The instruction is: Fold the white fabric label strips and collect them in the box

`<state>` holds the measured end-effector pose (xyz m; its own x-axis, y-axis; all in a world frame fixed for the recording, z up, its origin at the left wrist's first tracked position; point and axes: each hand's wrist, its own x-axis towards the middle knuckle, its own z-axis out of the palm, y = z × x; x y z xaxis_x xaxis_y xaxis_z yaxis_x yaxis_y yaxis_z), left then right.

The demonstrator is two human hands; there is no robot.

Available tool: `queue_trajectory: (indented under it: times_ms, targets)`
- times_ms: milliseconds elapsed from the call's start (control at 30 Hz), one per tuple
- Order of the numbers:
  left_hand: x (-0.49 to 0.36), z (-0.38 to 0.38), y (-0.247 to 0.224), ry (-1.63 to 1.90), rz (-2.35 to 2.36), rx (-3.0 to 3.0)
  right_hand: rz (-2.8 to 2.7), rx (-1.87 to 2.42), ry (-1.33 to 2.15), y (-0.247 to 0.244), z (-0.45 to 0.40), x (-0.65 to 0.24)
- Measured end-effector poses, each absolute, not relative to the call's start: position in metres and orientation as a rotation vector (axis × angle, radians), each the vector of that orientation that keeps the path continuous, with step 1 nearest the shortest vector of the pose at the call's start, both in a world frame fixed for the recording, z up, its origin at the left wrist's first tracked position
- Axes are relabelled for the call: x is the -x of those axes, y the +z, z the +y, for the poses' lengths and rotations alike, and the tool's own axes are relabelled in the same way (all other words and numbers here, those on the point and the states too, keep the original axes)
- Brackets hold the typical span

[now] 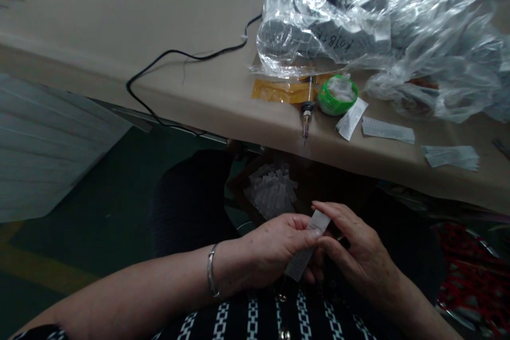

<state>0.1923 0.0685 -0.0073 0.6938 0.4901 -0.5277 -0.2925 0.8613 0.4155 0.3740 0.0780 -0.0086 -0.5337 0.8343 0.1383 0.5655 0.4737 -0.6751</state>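
Observation:
My left hand (279, 244), with a silver bracelet at the wrist, pinches a narrow white printed label strip (299, 264) between thumb and fingers. The strip is tilted, held above my lap; whether it is one layer or a thin stack I cannot tell. My right hand (360, 252) curves round from the other side, its index fingertip at the strip's upper end and its thumb close to my left thumb. Below the table edge, a box (239, 180) holds a heap of similar white strips (273, 191).
On the table (191, 85) lie white label stacks (388, 130), a green tub (338, 95) with white stuff, a slim metal-tipped tool (306, 117) jutting over the edge, a black cord (171, 52) and clear plastic bags (326, 32). Something red (470, 271) sits low at right.

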Motion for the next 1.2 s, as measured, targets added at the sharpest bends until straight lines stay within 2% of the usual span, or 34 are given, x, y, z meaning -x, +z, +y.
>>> queue_trajectory:
  times_ms: [433,700,800,1000,1200]
  targets:
    - [-0.195,0.064,-0.004,0.436,0.736,-0.278,-2.185,1.204,0.923,-0.011,0.069,-0.370]
    - [-0.193,0.064,-0.010,0.576,0.762,-0.369,-1.398,1.392,1.709,-0.008,0.083,-0.360]
    - [-0.193,0.066,-0.008,0.609,0.808,-0.408,-1.203,1.404,1.848,-0.009,0.090,-0.353]
    - [-0.189,0.073,-0.010,0.685,0.841,-0.553,-1.152,1.329,1.842,-0.012,0.101,-0.342]
    - [-0.177,0.095,-0.011,0.848,1.031,-0.927,-1.446,1.205,1.583,-0.014,0.125,-0.335]
